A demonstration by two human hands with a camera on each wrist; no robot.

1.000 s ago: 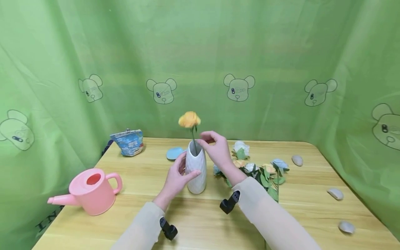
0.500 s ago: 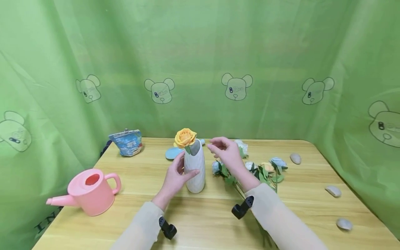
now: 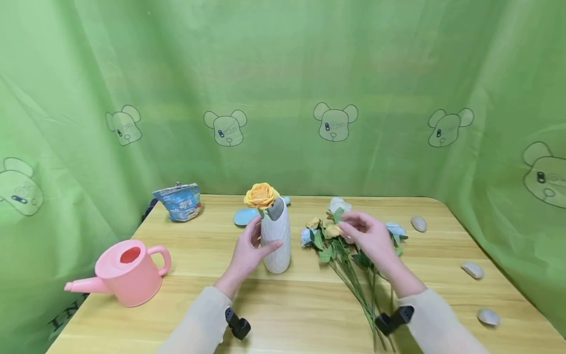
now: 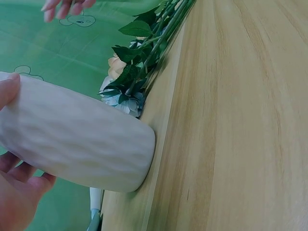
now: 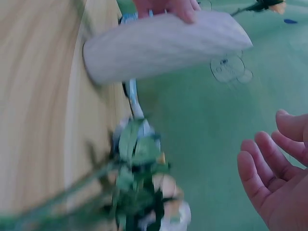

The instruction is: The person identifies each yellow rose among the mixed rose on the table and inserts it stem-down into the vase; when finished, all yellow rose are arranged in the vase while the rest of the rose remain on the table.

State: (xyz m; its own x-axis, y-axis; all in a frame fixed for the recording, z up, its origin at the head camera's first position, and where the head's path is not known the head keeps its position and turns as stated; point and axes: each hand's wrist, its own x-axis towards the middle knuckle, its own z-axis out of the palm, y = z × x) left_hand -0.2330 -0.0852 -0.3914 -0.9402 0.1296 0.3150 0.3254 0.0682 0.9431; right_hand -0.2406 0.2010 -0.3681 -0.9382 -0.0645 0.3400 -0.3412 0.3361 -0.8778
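Observation:
My left hand (image 3: 246,250) grips a white textured vase (image 3: 277,246) that stands upright on the table, thumb on the near side and fingers round the left. A yellow-orange rose (image 3: 261,195) leans out over the vase's left rim, its stem inside. Above the pile of artificial roses (image 3: 332,230), my right hand (image 3: 372,241) hovers with loosely bent fingers. The right wrist view shows nothing between those fingers (image 5: 257,171). Pale blue, yellow and white blooms lie at the far end of the pile, and green stems (image 3: 360,290) stretch toward the front edge.
A pink watering can (image 3: 129,275) stands at the left, and a blue snack bag (image 3: 180,202) sits behind it. Behind the vase lies a light blue object (image 3: 245,216). Several grey stones (image 3: 418,224) line the right side. A green curtain (image 3: 283,73) surrounds the table.
The yellow-orange rose has dropped lower in the vase and tipped left. My right hand has left it and moved right, over the flower pile. The left hand keeps its hold on the vase.

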